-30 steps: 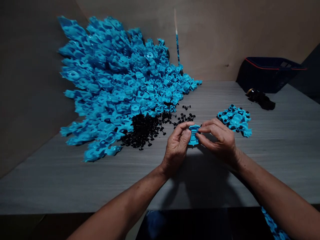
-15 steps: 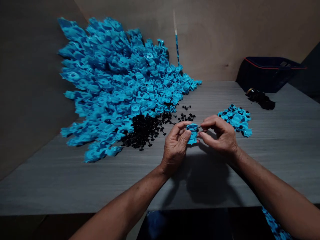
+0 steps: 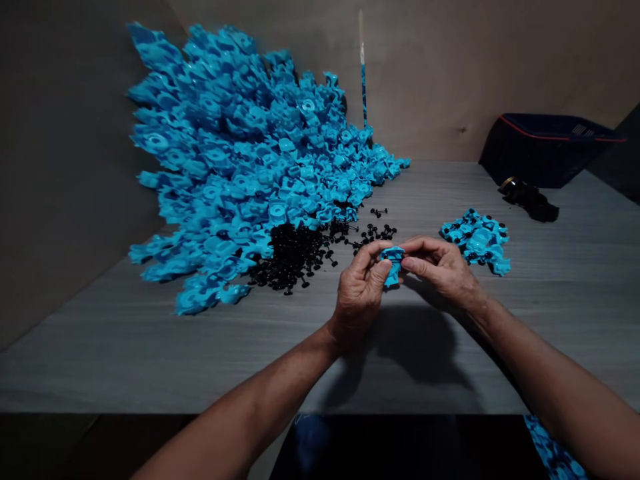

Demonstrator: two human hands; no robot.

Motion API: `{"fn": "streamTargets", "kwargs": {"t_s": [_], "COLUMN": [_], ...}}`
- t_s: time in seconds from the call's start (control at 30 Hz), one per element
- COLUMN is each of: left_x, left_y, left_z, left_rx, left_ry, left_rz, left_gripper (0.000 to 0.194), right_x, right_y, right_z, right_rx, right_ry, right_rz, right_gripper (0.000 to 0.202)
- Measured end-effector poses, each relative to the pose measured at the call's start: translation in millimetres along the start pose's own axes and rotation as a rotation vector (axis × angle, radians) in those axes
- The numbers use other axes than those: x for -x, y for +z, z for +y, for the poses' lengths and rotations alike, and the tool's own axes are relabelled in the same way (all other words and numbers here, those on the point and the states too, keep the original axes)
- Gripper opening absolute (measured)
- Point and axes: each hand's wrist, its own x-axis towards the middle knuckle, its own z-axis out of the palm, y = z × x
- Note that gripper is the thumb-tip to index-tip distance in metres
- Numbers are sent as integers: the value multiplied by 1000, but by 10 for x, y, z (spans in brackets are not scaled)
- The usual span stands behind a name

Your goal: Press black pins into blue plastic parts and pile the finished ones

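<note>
A small blue plastic piece (image 3: 393, 269) is held between my two hands, above the front middle of the table. My left hand (image 3: 364, 288) grips it from the left, thumb on its face. My right hand (image 3: 443, 270) pinches at its upper right edge, where a black axle part (image 3: 395, 259) lies across the piece. The right fingertips partly hide the axle's end. Left of my hands is a heap of black axles with round ends (image 3: 295, 257), against a tall pile of blue pieces (image 3: 225, 147).
Right of my hands lies a small group of blue pieces with black wheels (image 3: 477, 240). Behind it are a black crumpled item (image 3: 533, 202) and a dark bin with a red rim line (image 3: 540, 150). A thin blue and white stick (image 3: 363, 87) stands by the back wall.
My right thumb and fingers have closed in against the blue piece, and the black axle now sits closer across it. The whole view has shifted slightly.
</note>
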Motion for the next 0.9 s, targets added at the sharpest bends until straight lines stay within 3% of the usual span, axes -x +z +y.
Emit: {"fn": "streamTargets", "kwargs": {"t_s": [0.17,0.3,0.47,0.57,0.7,0.83,0.9], "left_x": [27,-92,-391,-468,-430,-382,-372], "left_y": [31,-2,-275,-389,-355,-293,-285], "left_z": [11,72,191,244,304,343,336], "left_rx": [-32,88,317,375,351,231,194], "left_ry": [-21,-91,-112,-161,-185,-150,-169], "left_rz": [22,62,357,455,419,373,368], "left_gripper": [29,35,32,35,43,45,43], "right_x": [12,1,-71,-93,-87,-103,-122], "right_y": [38,2,-186,-203,-153,-313,-439], "right_z": [32,100,304,409,450,442,447], "right_rx": [29,100,599,919,1102,1007,949], "right_ry": [-10,-28,-293,-362,-329,-336,-303], "right_rz": [31,37,100,-14,-114,-10,15], "right_gripper": [33,34,34,41,43,54,48]}}
